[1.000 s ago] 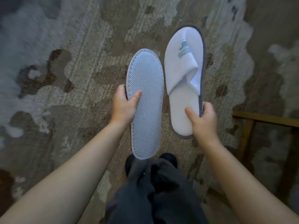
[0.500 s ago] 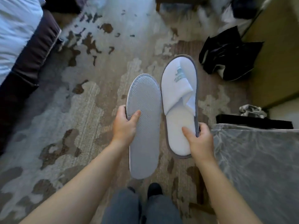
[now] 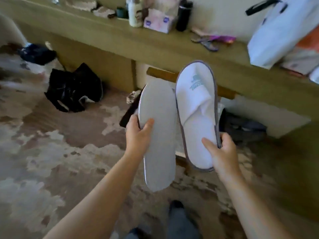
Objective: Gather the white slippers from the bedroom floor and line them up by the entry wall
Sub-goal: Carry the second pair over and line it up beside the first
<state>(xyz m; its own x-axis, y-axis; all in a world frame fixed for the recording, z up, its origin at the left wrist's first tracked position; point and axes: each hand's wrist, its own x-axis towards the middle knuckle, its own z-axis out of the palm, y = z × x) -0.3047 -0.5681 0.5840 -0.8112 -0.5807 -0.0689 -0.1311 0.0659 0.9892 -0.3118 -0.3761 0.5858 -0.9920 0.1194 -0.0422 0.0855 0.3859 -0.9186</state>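
I hold two white slippers up in front of me, side by side and toes pointing away. My left hand (image 3: 138,135) grips the left slipper (image 3: 158,152) at its edge, its grey sole turned toward me. My right hand (image 3: 220,152) grips the heel of the right slipper (image 3: 196,107), which faces me with its white upper and a teal logo. The two slippers nearly touch along their inner edges.
A long wooden desk (image 3: 172,49) runs across the back, loaded with a bottle, a tissue box (image 3: 158,21), a black flask, sandals and a white bag (image 3: 283,30). A black bag (image 3: 74,88) and dark clothes lie on the patterned carpet (image 3: 51,152). A chair stands under the desk.
My view has swung up and right from the carpet and bed edge to the desk. Both hands keep the same grip on the slippers, which stay side by side.
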